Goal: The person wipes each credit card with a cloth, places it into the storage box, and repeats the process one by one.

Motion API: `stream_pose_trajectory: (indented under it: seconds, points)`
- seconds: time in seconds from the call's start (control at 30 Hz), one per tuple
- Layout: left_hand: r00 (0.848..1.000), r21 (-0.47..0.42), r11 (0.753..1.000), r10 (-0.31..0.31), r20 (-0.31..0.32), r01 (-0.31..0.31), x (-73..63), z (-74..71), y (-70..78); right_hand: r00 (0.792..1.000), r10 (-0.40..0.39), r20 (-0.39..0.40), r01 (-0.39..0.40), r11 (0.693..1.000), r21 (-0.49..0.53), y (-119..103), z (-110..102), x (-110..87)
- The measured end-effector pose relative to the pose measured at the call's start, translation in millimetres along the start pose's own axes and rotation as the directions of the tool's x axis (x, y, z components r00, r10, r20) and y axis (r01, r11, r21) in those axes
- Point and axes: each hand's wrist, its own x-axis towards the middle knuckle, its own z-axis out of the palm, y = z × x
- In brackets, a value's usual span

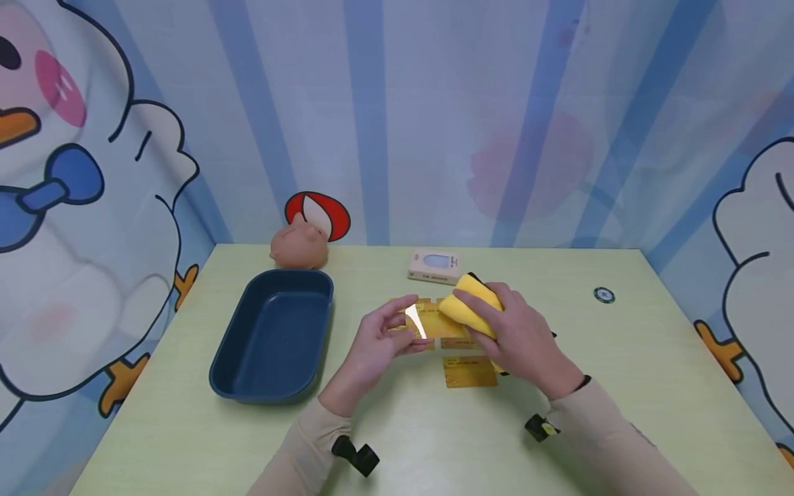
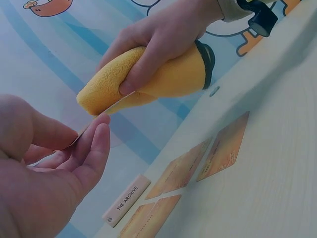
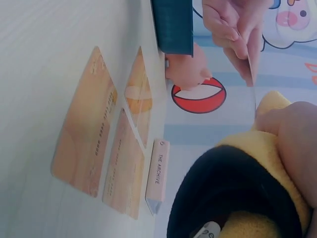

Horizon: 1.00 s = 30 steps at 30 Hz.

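Head view: one bench carries one blue tray at left. Of two hands, the right hand (image 1: 524,341) has its grip round one yellow cloth (image 1: 471,304), which meets one gold card (image 1: 443,322) raised over the bench (image 1: 434,441); the left hand (image 1: 378,337) pinches that card's other end. One pink pig figure (image 1: 300,244) stands behind the tray (image 1: 273,337); one small box (image 1: 434,266) lies beyond at least three flat cards (image 1: 470,372), exact count unclear. One round chip (image 1: 604,295) lies far right.
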Motion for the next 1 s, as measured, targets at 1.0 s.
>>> stream_pose_trajectory:
  seconds: [1.0]
  points:
    - [0.973, 0.012, 1.000, 0.007, -0.231, -0.005, 8.1, -0.7, -9.3, 0.994, 0.015, -0.110, -0.007, 0.997, 0.073, 10.9, -19.1, -1.4]
